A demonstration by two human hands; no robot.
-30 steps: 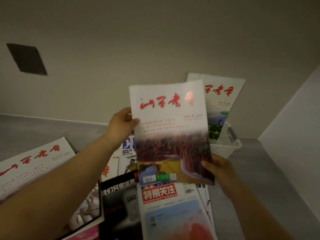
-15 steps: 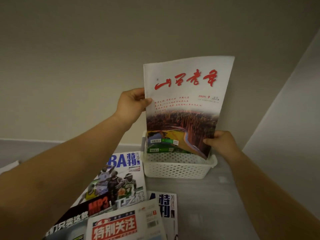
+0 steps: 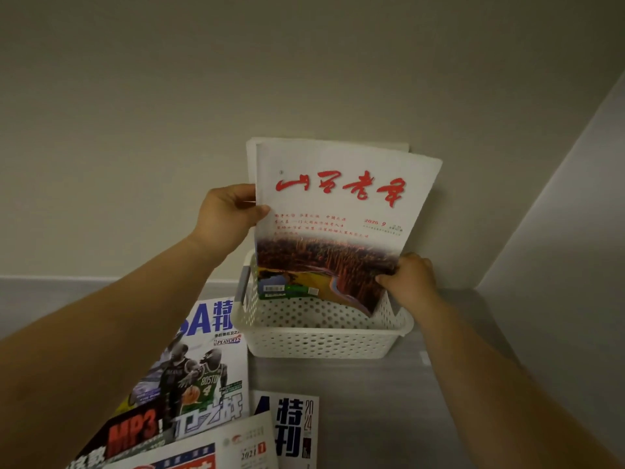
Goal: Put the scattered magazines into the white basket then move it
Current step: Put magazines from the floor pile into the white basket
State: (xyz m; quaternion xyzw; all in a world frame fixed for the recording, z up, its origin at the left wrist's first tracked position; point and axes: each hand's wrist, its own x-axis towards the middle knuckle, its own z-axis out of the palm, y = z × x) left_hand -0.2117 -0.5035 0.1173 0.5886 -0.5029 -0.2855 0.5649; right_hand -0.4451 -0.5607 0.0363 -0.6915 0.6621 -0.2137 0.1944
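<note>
Both bare forearms are stretched forward, entering from 8 and 4 o'clock. The magazine (image 3: 338,211) is gripped at its 9 o'clock edge by the left hand (image 3: 226,218), thumb laid on the cover, and pinched at its 4 o'clock corner by the right hand (image 3: 411,279).

I count one white basket (image 3: 321,343). Magazines: six. Two stand in it, the red-titled magazine (image 3: 338,204) and the rear magazine (image 3: 251,157). Four lie on the worktop (image 3: 372,401): NBA magazine (image 3: 203,350), MP3 magazine (image 3: 135,431), 2021 magazine (image 3: 243,445), 2024 magazine (image 3: 294,431). Hands: two, left hand (image 3: 225,214) and right hand (image 3: 411,279).
</note>
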